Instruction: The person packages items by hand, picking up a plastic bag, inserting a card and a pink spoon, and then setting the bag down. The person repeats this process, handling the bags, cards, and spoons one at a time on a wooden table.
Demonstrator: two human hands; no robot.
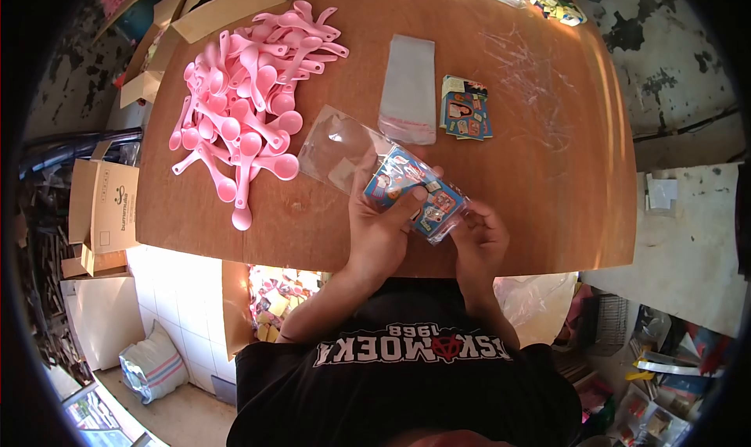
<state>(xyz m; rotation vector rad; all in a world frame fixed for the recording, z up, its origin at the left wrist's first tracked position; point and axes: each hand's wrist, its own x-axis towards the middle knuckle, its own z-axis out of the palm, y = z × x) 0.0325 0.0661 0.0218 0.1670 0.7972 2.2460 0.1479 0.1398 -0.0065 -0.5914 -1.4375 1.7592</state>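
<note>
My left hand [383, 220] grips a blue printed card [403, 183] in a clear plastic bag [336, 146], its thumb lying across the card. The bag's clear part extends to the upper left over the table. At the card's lower right end, my right hand [477, 232] pinches the bag's edge with bent fingers. Above my hands lies a stack of clear bags [408, 83]. Right of that stack sits a small pile of blue cards [467, 111]. A large heap of pink spoons [242, 103] covers the table's left part.
The brown table [313, 228] has thin plastic scraps [532, 87] at its right and small yellow packets [555, 5] at the far edge. Open cardboard boxes [113, 204] stand at the left. Below the table's near edge is a box of colourful packets [282, 294].
</note>
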